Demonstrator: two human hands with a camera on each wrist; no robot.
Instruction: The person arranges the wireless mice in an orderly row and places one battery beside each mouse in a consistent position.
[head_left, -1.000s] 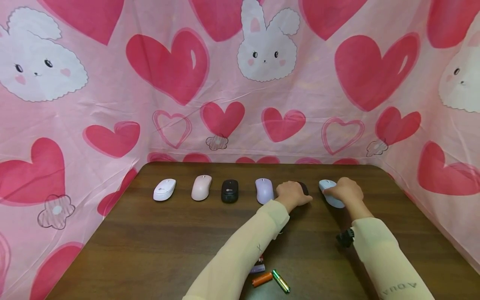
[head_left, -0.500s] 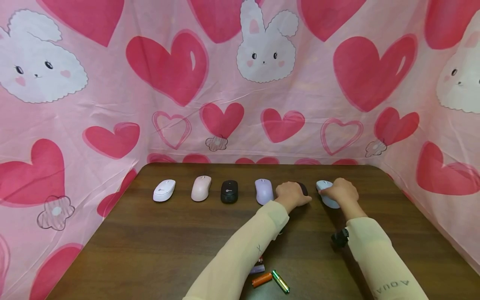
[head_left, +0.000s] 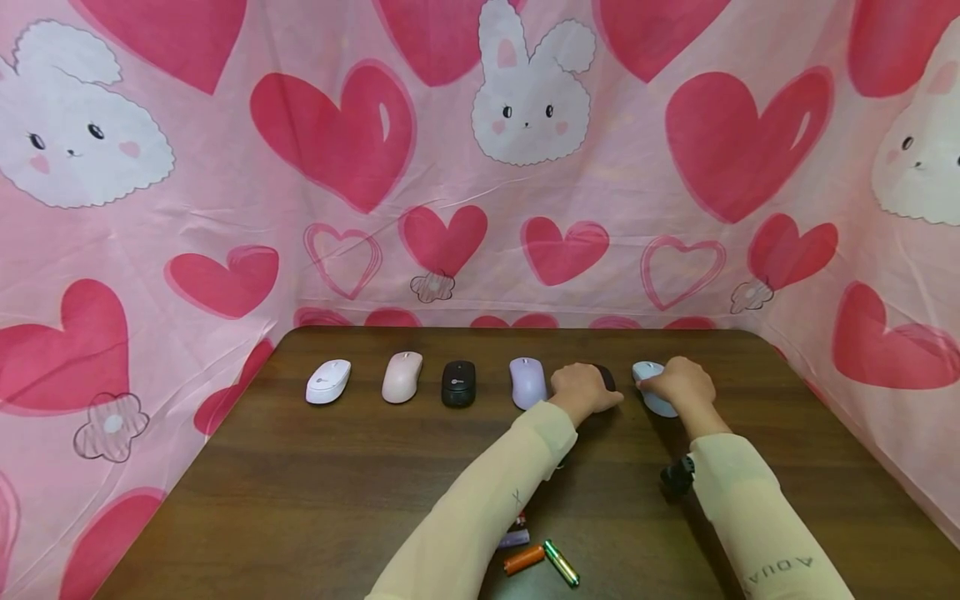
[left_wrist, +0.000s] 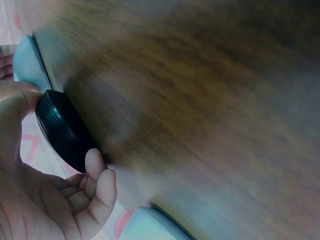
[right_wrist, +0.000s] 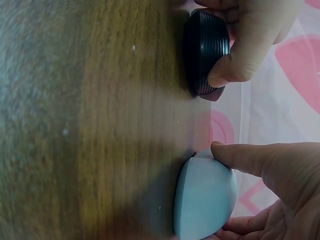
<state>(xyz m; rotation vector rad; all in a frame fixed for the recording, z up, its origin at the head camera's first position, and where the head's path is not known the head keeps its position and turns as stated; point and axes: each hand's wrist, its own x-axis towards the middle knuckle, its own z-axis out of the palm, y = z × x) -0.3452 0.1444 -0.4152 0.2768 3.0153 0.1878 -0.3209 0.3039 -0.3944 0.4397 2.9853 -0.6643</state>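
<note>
In the head view my left hand (head_left: 583,390) holds a black computer mouse (left_wrist: 65,132) between thumb and fingers, covering most of it from above. Ridged lines run along the black mouse's side. To its right, my right hand (head_left: 684,387) grips a light blue computer mouse (right_wrist: 206,197), thumb on the near left side and fingers around the far side. Both mice sit on the wooden table, apart from each other. A lavender mouse (head_left: 528,382) lies just left of my left hand.
Farther left in the same row are a black mouse (head_left: 459,383), a pale pink mouse (head_left: 402,377) and a white mouse (head_left: 328,382). Near the front lie an orange battery (head_left: 523,559) and a green battery (head_left: 562,563). Pink heart-printed cloth (head_left: 465,183) walls the table.
My right hand has shifted slightly left with the light blue mouse, bringing it nearer the black one and in line with the row. My left hand stays on the black mouse.
</note>
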